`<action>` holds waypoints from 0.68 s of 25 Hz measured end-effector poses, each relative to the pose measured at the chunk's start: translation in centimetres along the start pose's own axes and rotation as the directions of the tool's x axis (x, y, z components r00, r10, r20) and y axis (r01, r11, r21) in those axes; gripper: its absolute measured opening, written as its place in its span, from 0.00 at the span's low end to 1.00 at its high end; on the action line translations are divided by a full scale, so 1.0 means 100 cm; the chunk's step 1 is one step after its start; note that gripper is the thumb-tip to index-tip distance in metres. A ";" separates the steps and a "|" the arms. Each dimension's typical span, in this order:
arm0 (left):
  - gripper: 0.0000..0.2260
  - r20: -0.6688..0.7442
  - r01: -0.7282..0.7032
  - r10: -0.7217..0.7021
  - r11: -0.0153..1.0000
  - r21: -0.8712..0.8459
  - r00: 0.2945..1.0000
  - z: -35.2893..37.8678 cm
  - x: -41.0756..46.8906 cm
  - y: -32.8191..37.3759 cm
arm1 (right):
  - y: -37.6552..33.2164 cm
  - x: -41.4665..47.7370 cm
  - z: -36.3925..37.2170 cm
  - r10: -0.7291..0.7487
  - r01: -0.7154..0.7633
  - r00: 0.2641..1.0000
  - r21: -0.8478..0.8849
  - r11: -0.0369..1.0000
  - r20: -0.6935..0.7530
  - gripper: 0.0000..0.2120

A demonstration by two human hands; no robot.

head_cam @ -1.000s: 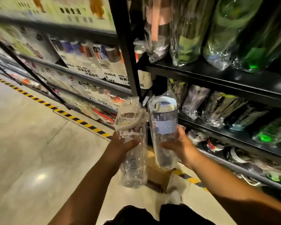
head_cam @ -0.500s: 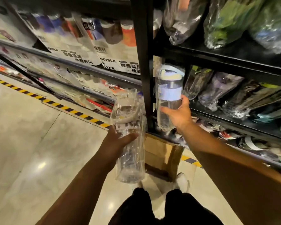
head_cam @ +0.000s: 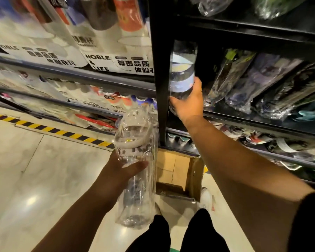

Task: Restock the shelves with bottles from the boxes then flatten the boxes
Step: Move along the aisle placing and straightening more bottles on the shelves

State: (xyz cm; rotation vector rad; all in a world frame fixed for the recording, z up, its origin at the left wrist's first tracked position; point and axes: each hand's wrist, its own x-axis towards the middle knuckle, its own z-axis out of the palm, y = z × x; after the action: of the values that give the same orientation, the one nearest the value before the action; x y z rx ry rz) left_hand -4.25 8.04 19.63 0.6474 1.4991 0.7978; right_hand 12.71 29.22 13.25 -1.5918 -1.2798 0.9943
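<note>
My right hand [head_cam: 188,103] grips a clear bottle with a pale blue band [head_cam: 182,73], wrapped in plastic, and holds it inside the black shelf [head_cam: 244,117], just right of the black upright post [head_cam: 159,70]. The bottle's base sits at about the shelf board's level. My left hand [head_cam: 124,170] grips a second clear wrapped bottle with a white lid ring [head_cam: 136,160], upright over the floor, left of the post. An open cardboard box [head_cam: 178,173] stands on the floor below the shelf, between my arms.
Several wrapped bottles [head_cam: 262,82] lean on the same shelf to the right. More shelves above and below hold wrapped goods. White boxed bottles [head_cam: 102,51] fill the left shelving unit. Yellow-black tape [head_cam: 62,132] marks the floor edge. My legs and a white shoe [head_cam: 206,198] are below.
My right hand has carried the blue-banded bottle up and forward onto the shelf beside the post. The left hand keeps its bottle roughly where it was. The view has moved closer to the shelves.
</note>
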 end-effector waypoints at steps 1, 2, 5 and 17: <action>0.25 -0.005 0.007 -0.007 1.000 -0.001 1.000 -0.001 0.000 -0.001 | 0.000 0.001 0.003 -0.002 0.002 1.000 0.012 1.000 -0.014 0.38; 0.24 -0.008 0.011 -0.011 1.000 -0.003 1.000 -0.003 -0.001 -0.003 | 0.001 0.003 0.005 0.002 -0.001 1.000 0.035 0.999 -0.028 0.37; 0.25 -0.049 0.056 -0.057 0.998 -0.008 0.997 -0.011 -0.004 -0.011 | -0.001 0.008 0.005 0.004 0.008 0.994 0.108 0.994 -0.112 0.32; 0.27 -0.053 0.107 -0.107 0.994 -0.007 0.993 -0.003 -0.003 -0.017 | 0.017 0.026 0.008 0.078 -0.083 0.986 -0.029 0.996 -0.144 0.37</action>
State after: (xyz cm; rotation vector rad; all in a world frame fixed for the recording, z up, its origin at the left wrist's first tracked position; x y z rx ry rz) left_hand -4.42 6.74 18.45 0.5416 1.5670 0.7407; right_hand 12.93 31.66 11.17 -1.7210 -1.1481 0.8943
